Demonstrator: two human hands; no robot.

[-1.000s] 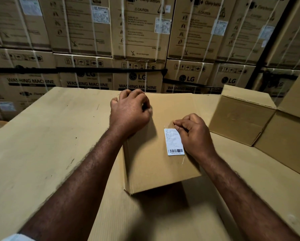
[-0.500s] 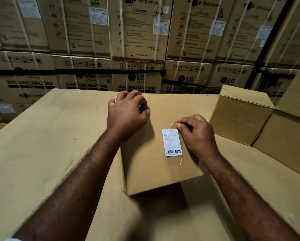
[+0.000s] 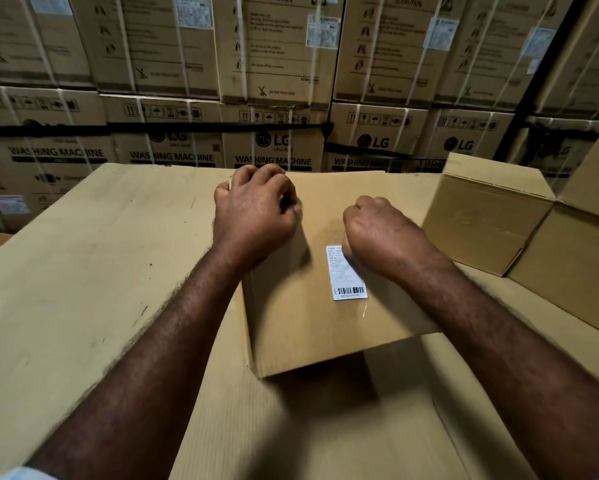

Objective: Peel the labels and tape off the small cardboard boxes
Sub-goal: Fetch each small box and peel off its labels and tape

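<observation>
Because the work is done on a broad cardboard surface (image 3: 83, 289) that fills the lower frame, open room is left along the bottom and at the left, where nothing is seen to stand. At the centre of the frame the small cardboard box (image 3: 308, 323) is set, one near corner turned toward the bottom edge. A white barcode label (image 3: 348, 273) is stuck right of centre on its top face, under clear tape (image 3: 363, 308) whose glossy edge is seen just below the barcode. The upper right corner of the label is covered by the right hand (image 3: 383, 233), which is clenched with its fingers tucked under. Whether tape or label is pinched cannot be told, though a peeling grasp is judged likely. The far left corner of the box is gripped by the left hand (image 3: 254, 216), fingers curled over the edge, presumably so that the box is held against sliding when a pull is made. At the right, a second box (image 3: 481, 216) and a larger carton (image 3: 575, 271) stand close by, so a pull that way is hemmed in. Across the top, the far side is closed off by stacked washing machine cartons (image 3: 274, 98).
</observation>
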